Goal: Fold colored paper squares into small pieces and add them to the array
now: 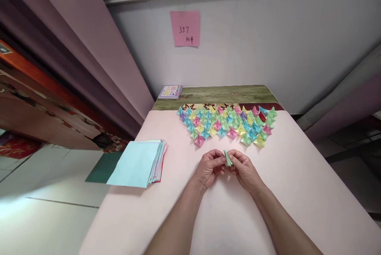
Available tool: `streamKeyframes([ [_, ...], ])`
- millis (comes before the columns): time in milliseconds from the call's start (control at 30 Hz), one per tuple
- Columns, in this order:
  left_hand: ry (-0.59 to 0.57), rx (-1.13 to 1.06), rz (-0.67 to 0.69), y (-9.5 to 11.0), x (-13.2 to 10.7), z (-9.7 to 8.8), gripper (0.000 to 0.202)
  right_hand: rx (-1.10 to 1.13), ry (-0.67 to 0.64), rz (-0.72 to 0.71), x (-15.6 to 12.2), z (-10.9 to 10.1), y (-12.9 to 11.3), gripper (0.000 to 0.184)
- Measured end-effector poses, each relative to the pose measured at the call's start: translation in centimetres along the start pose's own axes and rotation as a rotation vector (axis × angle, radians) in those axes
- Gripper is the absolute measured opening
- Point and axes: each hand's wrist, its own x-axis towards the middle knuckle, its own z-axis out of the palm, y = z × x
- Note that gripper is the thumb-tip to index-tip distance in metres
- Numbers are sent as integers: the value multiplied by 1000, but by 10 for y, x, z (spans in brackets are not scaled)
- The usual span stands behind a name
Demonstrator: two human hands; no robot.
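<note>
Between my two hands is a small piece of folded green paper (228, 159), its layers standing on edge. My left hand (210, 167) pinches it from the left with thumb and fingers. From the other side my right hand (242, 167) grips it the same way; the fingertips beneath are partly hidden. Just beyond my hands lie rows of small folded paper shapes (222, 131) with pointed corners, in green, blue, yellow, pink, purple and red.
A stack of coloured paper sheets (135, 163), light blue on top, lies at the left edge of the pink-white table (238, 215). A purple printed pack (170, 92) sits at the far left corner. On the wall hangs a pink note (185, 29); a purple curtain (119, 48) hangs at left.
</note>
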Motion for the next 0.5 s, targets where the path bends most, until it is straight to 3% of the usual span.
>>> streamKeyframes([
  [267, 98, 34, 118, -3, 0, 0, 35, -35, -46, -19, -2, -3, 1, 39],
  [500, 101, 120, 225, -9, 0, 0, 36, -84, 96, -143, 0, -7, 6, 30],
])
